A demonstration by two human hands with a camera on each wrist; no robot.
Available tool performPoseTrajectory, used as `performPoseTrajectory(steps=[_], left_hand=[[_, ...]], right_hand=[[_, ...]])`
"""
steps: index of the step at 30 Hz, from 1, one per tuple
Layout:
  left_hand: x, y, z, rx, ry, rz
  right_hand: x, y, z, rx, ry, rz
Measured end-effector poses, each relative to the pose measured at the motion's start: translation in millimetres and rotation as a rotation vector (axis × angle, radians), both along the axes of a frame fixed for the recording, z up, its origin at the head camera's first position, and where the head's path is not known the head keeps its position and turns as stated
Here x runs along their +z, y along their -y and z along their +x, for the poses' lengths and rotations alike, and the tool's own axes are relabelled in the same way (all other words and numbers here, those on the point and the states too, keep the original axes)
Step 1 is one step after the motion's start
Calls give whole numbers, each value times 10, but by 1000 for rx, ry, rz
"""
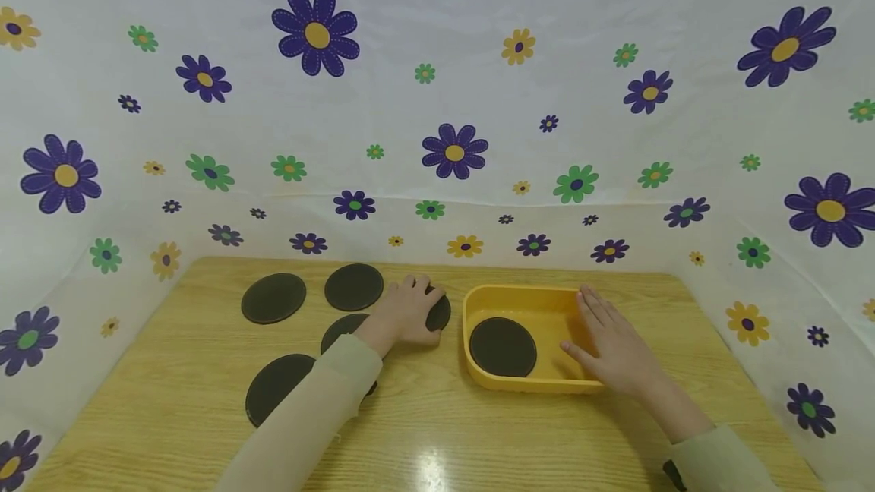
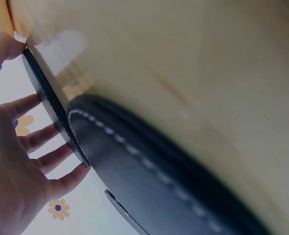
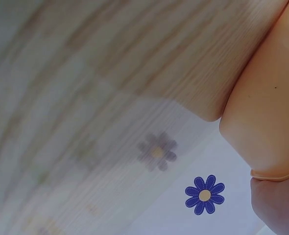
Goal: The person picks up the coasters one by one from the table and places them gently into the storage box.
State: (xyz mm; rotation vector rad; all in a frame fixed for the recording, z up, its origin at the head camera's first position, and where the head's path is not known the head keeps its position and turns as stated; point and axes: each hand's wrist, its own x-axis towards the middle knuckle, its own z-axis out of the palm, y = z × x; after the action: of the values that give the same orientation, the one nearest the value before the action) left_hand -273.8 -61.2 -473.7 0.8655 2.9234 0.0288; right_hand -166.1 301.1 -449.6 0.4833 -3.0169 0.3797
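Centre frame, a black disc [image 1: 439, 313], partly hidden, is gripped by the curled left hand [image 1: 408, 311]; right of centre, a yellow tray [image 1: 547, 385], right end covered, is touched by the straight-fingered right hand [image 1: 618, 348].

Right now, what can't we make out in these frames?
- Head: what the dark shape by the left sleeve is; the sleeve covers the rest.
- Head: part of the held disc, behind the left hand.
- Head: the yellow tray's right end, partly behind the right hand.
- Left wrist: the nearest disc's lower end, cut off by the bottom edge.
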Motion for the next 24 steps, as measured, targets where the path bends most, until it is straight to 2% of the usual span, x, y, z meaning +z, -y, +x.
performPoseTrajectory(steps=[15, 21, 24], left_hand=[[8, 10, -20, -5, -19, -14], [85, 30, -42, -14, -41, -20], [165, 41, -44, -20, -62, -6]], right_hand=[[2, 10, 8, -2, -6, -1], [-4, 10, 6, -1, -6, 3], [2, 14, 6, -1, -3, 5]])
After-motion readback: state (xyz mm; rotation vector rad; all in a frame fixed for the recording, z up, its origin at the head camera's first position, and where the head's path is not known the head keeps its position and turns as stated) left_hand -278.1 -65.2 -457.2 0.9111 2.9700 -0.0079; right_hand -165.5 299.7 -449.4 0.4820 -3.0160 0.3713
